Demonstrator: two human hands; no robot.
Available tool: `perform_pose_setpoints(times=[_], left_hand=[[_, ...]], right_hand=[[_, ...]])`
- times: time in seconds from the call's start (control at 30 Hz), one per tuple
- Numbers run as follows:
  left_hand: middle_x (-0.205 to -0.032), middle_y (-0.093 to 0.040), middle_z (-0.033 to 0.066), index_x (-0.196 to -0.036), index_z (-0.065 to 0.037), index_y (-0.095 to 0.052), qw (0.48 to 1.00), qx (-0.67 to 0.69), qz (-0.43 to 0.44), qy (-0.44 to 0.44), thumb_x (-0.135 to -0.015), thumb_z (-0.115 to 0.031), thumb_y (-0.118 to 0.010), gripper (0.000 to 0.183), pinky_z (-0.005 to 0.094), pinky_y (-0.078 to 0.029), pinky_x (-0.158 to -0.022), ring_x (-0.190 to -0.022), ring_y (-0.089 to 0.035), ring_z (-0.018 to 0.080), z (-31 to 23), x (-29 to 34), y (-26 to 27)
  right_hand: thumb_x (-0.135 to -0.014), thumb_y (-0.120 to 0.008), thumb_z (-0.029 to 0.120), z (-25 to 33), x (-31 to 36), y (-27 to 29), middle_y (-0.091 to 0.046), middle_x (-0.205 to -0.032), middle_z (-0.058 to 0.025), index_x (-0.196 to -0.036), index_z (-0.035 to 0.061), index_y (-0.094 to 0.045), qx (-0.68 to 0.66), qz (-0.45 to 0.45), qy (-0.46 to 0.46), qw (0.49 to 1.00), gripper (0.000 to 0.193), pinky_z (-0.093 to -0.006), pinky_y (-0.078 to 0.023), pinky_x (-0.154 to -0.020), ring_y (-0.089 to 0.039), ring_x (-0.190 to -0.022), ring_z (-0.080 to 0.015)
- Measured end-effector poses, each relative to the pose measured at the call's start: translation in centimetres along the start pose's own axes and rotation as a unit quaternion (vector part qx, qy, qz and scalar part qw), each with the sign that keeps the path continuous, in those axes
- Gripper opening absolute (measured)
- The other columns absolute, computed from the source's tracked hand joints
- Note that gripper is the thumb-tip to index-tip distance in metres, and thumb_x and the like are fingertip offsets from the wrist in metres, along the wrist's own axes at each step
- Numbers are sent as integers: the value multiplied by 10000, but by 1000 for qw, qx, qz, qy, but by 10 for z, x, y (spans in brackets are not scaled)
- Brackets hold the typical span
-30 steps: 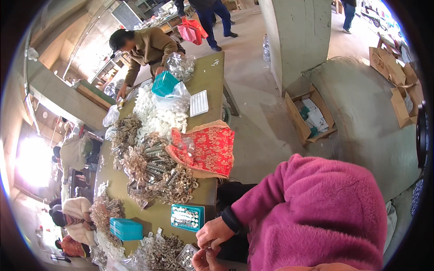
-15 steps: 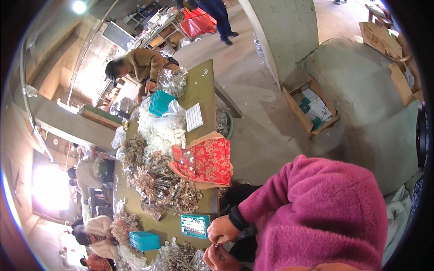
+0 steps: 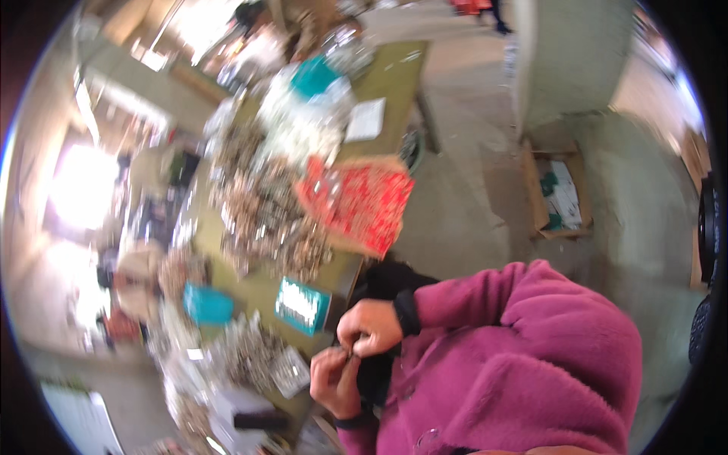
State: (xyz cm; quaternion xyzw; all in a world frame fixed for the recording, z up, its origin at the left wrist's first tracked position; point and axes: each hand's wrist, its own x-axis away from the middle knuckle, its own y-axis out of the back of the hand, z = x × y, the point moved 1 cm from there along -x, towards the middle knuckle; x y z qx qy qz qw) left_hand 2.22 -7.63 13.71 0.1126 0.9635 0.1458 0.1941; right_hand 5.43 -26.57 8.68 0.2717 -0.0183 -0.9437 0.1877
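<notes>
My right hand (image 3: 369, 327), the upper one with a dark cuff, has its fingers pinched together. Just below it, my left hand (image 3: 334, 379) is curled with thumb and forefinger closed, and the fingertips of both hands meet. Whatever small thing they hold is too small to make out. Beside my hands, at the table edge, sits a teal tray (image 3: 302, 305) with rows of small whitish pieces. A clear plastic packet (image 3: 290, 373) lies to the left of my left hand, next to a heap of small clear-bagged metallic pieces (image 3: 246, 353).
On the green table (image 3: 390, 76) are brownish piles (image 3: 265, 220), a red patterned cloth (image 3: 364, 201), white pieces (image 3: 303, 136) and teal containers (image 3: 206, 305). Other people sit across the table, blurred. A cardboard box (image 3: 535, 189) with papers stands on the floor.
The whole view has turned and is blurred, so more of the table's near-left end shows. My hands remain together, fingertips touching, and my left hand is now more fully in sight.
</notes>
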Motion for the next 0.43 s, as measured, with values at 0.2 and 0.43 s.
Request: perform_pose_setpoints(times=[0.2, 0.43], left_hand=[[-963, -676, 100, -866, -14, -706, 999, -40, -29, -9, -731, 58, -838, 202, 272, -516, -685, -842, -657, 173, 9, 7, 1], [-1069, -575, 74, -936, -34, -716, 999, 15, 4, 31, -738, 117, -823, 272, 301, -515, -855, -986, -589, 177, 30, 1, 22]], right_hand=[[-741, -655, 114, 15, -2, 11, -645, -751, -140, -809, 37, -669, 64, 38, -82, 994, 103, -410, -522, -649, -653, -708, -316], [-924, -741, 169, 1, -16, 0, -661, -956, -45, -1170, 84, -707, -128, 101, -187, 969, 262, -269, -533, -739, -676, -830, -165]])
